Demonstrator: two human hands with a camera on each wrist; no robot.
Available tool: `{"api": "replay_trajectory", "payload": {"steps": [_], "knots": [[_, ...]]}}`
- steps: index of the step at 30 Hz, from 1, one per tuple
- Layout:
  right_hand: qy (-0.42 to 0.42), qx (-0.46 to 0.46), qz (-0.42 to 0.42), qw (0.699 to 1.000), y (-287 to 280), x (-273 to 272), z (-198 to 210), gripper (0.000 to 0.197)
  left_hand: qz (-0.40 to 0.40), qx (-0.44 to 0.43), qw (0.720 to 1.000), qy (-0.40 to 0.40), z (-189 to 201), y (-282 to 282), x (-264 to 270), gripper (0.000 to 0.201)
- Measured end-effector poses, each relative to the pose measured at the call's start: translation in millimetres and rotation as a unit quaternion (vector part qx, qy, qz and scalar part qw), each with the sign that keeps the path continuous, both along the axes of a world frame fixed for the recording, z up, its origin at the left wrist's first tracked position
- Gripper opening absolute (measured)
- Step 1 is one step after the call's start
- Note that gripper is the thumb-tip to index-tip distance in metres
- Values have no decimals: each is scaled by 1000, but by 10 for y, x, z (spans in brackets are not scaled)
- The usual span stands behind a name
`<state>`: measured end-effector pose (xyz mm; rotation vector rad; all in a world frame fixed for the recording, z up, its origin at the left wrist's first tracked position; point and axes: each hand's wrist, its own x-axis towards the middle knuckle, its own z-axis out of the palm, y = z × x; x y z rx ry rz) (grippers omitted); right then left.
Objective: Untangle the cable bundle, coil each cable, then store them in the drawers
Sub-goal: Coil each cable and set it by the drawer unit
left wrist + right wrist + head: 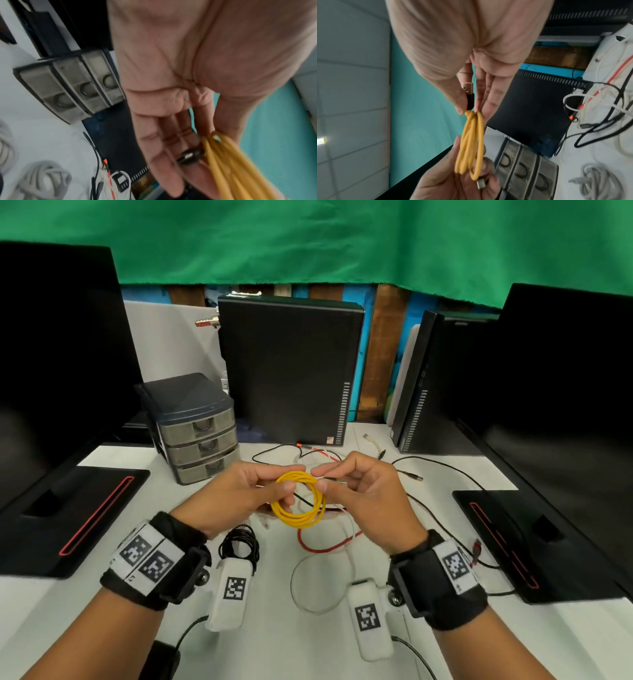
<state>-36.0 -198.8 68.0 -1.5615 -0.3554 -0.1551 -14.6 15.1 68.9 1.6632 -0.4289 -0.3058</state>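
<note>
A yellow cable (pixel 298 499) wound into a small coil hangs above the table between both hands. My left hand (pixel 288 478) pinches the coil's left side (pixel 231 162) between thumb and fingers, with a dark plug (pixel 188 157) lying against the fingers. My right hand (pixel 320 478) pinches the cable's USB plug (pixel 468 92) at the top of the coil (pixel 471 146). The three-drawer unit (pixel 202 440) stands behind my left hand with all drawers shut. A coiled black cable (pixel 239 542) lies by my left wrist.
Red, white and black cables (pixel 325 542) lie tangled on the white table (pixel 301 642) under my hands. A coiled grey cable (pixel 597 181) lies near the drawers. A black computer tower (pixel 291 364) stands behind, monitor stands (pixel 78 515) on both sides.
</note>
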Motion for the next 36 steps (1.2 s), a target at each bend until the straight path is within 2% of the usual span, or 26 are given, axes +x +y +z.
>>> {"api": "replay_trajectory", "payload": {"steps": [2,3,4,5,7,10,13,14,16,18,20,22,25,29,33,36], "knots": [[17,3,-4,1000,95,62,-12,15,-10,12,1000,15,-5,170,72,77],[24,5,-3,1000,144,88,-23,13,-16,20,999,22,-5,236,96,85],[33,6,1,999,191,109,-33,13,-19,37,999,22,-25,294,119,80],[44,7,5,999,233,137,-52,13,-15,50,998,23,-38,335,131,65],[81,-4,13,997,298,191,-99,14,20,57,998,19,-67,335,136,22],[126,-89,29,988,330,278,-202,15,57,64,996,38,-207,252,154,27],[124,-185,20,975,352,361,-364,14,85,117,989,35,-387,179,135,21],[124,-208,15,970,361,388,-438,13,110,156,982,14,-477,181,147,18],[127,-256,10,958,371,455,-582,21,164,270,948,-31,-595,221,164,12],[148,-299,1,943,355,553,-715,33,193,345,919,-10,-625,287,156,20],[168,-340,-15,925,368,628,-764,32,179,364,912,52,-617,351,136,29],[161,-410,-26,897,440,654,-741,26,126,394,905,100,-599,360,84,31],[137,-508,-17,850,583,654,-688,17,57,442,886,127,-591,303,20,31],[116,-551,-6,827,665,620,-652,20,52,461,874,142,-598,302,16,38],[82,-546,4,833,581,471,-656,36,87,426,888,149,-596,333,34,35],[15,-598,40,800,539,370,-678,49,100,407,897,142,-561,359,31,23]]}}
